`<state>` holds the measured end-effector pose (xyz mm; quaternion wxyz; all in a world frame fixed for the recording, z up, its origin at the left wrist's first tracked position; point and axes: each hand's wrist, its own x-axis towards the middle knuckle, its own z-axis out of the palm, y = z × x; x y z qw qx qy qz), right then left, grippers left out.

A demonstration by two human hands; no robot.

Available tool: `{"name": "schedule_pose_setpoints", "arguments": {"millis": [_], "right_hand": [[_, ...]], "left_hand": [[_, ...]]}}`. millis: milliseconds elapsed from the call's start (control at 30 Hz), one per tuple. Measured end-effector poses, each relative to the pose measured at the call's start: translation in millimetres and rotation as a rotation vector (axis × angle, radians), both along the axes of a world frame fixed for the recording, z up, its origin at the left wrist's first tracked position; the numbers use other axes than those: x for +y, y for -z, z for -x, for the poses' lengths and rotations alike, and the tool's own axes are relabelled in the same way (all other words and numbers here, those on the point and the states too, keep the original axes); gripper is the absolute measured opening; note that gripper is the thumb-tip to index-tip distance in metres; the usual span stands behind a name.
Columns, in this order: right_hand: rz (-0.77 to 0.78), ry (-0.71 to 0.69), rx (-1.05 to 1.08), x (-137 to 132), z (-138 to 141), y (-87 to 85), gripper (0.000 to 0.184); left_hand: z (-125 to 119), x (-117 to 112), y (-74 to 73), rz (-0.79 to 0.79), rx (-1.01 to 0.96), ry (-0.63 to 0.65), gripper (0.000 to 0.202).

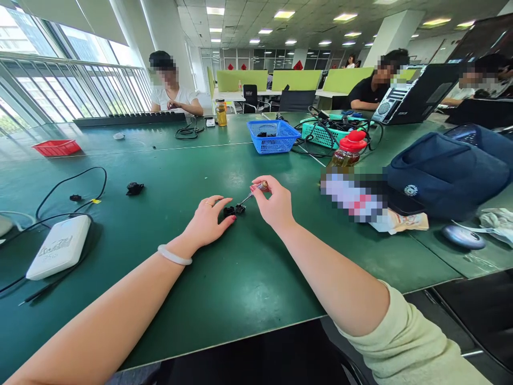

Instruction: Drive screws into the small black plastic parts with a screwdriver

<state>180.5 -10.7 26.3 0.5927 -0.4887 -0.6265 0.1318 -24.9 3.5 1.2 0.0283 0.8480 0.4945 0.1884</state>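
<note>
A small black part point(234, 209) with short prongs along one side lies on the green table point(240, 267) in front of me. The thumb and fingers of my left hand point(206, 219) close round its left end. In my right hand point(274, 200) is a small screwdriver point(259, 187), pinched by the handle between thumb and fingers. Its thin metal shaft slants down to the left, and the tip meets the pronged side of the part. Whether the tip sits in a screw is too small to tell.
Left of my hands lie a black piece point(134, 188), a white box point(60, 247) and black cables. Beyond stand a blue basket point(274, 147) and a red tray point(56, 148). A red-lidded bottle point(349, 147) and dark blue bag point(449, 171) occupy the right. People sit across the table.
</note>
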Motion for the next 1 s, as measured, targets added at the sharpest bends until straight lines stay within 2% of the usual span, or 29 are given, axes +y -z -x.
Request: {"name": "schedule_pose_setpoints", "arguments": {"millis": [100, 300, 400, 500, 667, 933, 1000], "right_hand": [[-0.027, 0.078, 0.022, 1, -2, -1.5, 0.007], [-0.018, 0.147, 0.099, 3, -8, -1.8, 0.006], [-0.011, 0.136, 0.116, 4, -9, -1.7, 0.006], [0.004, 0.138, 0.114, 4, -9, -3.0, 0.006], [0.021, 0.126, 0.132, 4, -11, -4.1, 0.006], [0.030, 0.094, 0.131, 3, -9, -5.3, 0.006], [0.030, 0.088, 0.117, 2, -8, -5.7, 0.006]], "left_hand": [[-9, 0, 6.1, 0.066, 0.064, 0.120, 0.061], [-19, -1, 6.2, 0.083, 0.138, 0.189, 0.058], [-13, -1, 5.5, 0.082, 0.149, 0.187, 0.057], [3, 2, 3.9, 0.107, 0.166, 0.138, 0.057], [52, 16, -5.5, 0.236, 0.241, -0.065, 0.062], [149, 39, -20.6, 0.303, 0.189, -0.696, 0.073], [164, 40, -23.9, 0.273, 0.146, -0.779, 0.075]]}}
